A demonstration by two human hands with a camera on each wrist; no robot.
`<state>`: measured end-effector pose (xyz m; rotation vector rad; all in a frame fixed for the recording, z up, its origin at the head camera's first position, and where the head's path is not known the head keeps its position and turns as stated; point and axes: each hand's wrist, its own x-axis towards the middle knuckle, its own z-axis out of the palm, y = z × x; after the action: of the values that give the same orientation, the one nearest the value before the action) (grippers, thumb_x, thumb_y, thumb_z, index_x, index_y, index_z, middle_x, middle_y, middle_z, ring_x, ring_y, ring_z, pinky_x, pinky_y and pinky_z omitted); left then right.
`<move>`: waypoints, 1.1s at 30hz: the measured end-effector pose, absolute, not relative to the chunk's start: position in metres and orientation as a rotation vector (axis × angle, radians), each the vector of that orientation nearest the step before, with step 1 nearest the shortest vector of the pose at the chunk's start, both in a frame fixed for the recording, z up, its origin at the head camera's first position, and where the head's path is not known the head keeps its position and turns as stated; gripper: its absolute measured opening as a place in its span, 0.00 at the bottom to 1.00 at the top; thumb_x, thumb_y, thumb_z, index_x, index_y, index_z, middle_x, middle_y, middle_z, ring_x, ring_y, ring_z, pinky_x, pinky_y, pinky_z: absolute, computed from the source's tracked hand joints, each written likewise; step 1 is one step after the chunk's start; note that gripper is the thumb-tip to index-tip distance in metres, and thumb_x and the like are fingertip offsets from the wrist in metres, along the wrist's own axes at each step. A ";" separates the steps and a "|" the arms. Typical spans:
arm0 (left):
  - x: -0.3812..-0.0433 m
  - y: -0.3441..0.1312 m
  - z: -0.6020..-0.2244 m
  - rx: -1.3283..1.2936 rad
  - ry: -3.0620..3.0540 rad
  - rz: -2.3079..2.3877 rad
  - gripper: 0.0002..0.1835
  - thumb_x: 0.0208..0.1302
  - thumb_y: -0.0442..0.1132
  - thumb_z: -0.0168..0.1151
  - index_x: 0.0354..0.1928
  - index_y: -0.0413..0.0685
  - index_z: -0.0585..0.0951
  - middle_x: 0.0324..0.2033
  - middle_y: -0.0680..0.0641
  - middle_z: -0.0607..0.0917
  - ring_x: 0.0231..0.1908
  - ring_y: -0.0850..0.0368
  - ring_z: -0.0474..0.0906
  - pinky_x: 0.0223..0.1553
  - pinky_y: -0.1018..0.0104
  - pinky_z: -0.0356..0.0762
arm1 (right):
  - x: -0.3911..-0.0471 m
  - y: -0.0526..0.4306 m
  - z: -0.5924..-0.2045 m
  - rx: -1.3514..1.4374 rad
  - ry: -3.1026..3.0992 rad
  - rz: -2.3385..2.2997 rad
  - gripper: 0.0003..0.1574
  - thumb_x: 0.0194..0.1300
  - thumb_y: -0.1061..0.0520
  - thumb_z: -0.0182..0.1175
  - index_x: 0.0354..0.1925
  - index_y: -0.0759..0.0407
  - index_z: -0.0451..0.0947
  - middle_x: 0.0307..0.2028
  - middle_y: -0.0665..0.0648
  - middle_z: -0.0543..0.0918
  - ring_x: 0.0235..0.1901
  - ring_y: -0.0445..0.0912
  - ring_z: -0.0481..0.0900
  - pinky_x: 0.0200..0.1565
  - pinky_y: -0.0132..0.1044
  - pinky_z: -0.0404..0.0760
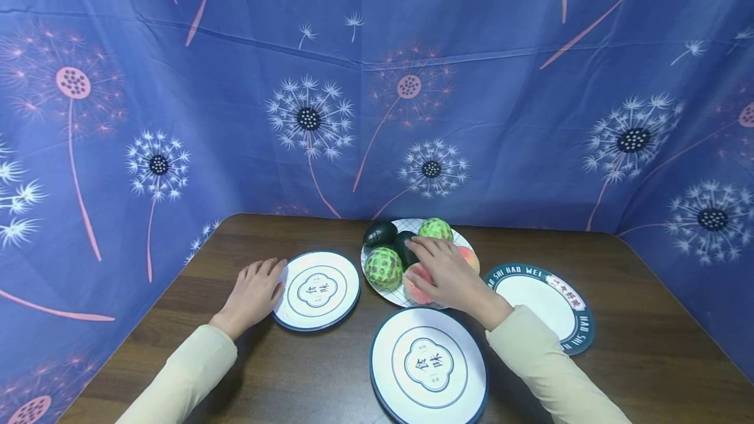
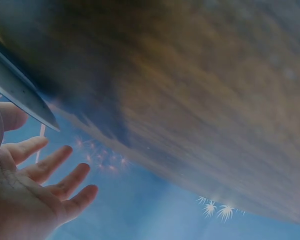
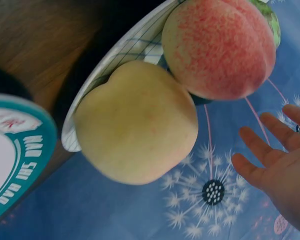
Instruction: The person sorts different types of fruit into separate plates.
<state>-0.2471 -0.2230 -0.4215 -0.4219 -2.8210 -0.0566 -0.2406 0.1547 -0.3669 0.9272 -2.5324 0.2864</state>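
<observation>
My left hand (image 1: 250, 296) is beside the left edge of a white plate with a dark rim (image 1: 315, 319). In the left wrist view its fingers (image 2: 49, 164) are spread, with the plate's edge (image 2: 22, 90) near the thumb. Over a checked plate of fruit (image 1: 368, 257) hovers my right hand (image 1: 450, 273), fingers extended and holding nothing. On that plate lie two dark avocados (image 1: 380, 234), two green spotted fruits (image 1: 384, 268) and two peaches (image 1: 417, 284). The right wrist view shows a pale peach (image 3: 137, 125) and a redder one (image 3: 220, 50) close by that hand (image 3: 285, 165).
A stack of white plates (image 1: 406, 381) stands at the front middle of the brown table (image 1: 642, 319). Right of the fruit plate is a green-rimmed plate with lettering (image 1: 580, 326), partly behind my right forearm. A blue dandelion-print cloth (image 1: 501, 149) hangs behind the table.
</observation>
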 end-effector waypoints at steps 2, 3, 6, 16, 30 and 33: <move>-0.247 -0.224 -0.422 -0.428 -2.826 -0.045 0.25 0.62 0.41 0.55 0.60 0.40 0.68 0.56 0.34 0.72 0.56 0.33 0.67 0.55 0.38 0.62 | -0.242 0.150 -0.367 0.944 -2.531 0.287 0.34 0.60 0.47 0.58 0.60 0.60 0.66 0.59 0.61 0.71 0.58 0.56 0.68 0.59 0.55 0.65; -0.248 -0.224 -0.422 -0.432 -2.827 -0.040 0.25 0.62 0.41 0.55 0.60 0.40 0.68 0.56 0.33 0.73 0.56 0.33 0.67 0.55 0.38 0.62 | -0.243 0.147 -0.367 0.951 -2.533 0.288 0.34 0.59 0.47 0.59 0.60 0.60 0.66 0.58 0.61 0.71 0.58 0.56 0.68 0.59 0.55 0.65; -0.249 -0.225 -0.424 -0.447 -2.820 -0.018 0.25 0.62 0.41 0.55 0.60 0.40 0.68 0.55 0.33 0.73 0.55 0.33 0.68 0.54 0.38 0.64 | -0.246 0.141 -0.368 0.971 -2.541 0.279 0.35 0.58 0.47 0.60 0.60 0.60 0.66 0.58 0.60 0.71 0.58 0.56 0.68 0.58 0.55 0.65; -0.250 -0.228 -0.426 -0.483 -2.797 0.015 0.24 0.61 0.40 0.55 0.58 0.38 0.69 0.52 0.33 0.75 0.52 0.34 0.71 0.51 0.40 0.67 | -0.256 0.124 -0.370 1.010 -2.597 0.212 0.36 0.60 0.44 0.58 0.62 0.57 0.64 0.58 0.60 0.71 0.58 0.56 0.69 0.59 0.55 0.65; -0.253 -0.228 -0.428 -0.506 -2.826 -0.011 0.24 0.62 0.39 0.53 0.58 0.36 0.69 0.51 0.34 0.75 0.51 0.36 0.71 0.52 0.42 0.67 | -0.263 0.108 -0.371 1.010 -2.736 0.100 0.40 0.59 0.43 0.59 0.65 0.55 0.60 0.60 0.59 0.68 0.56 0.56 0.68 0.61 0.52 0.62; -0.254 -0.229 -0.428 -0.508 -2.837 -0.009 0.24 0.62 0.39 0.53 0.59 0.35 0.68 0.51 0.35 0.76 0.51 0.36 0.71 0.52 0.42 0.67 | -0.266 0.106 -0.373 1.012 -2.747 0.062 0.42 0.58 0.42 0.59 0.65 0.55 0.59 0.61 0.59 0.67 0.57 0.56 0.68 0.61 0.52 0.62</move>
<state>-0.2538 -0.2286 -0.4280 -0.5082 -2.8373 -0.0093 -0.2661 0.1059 -0.3733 1.0125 -2.7472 0.0621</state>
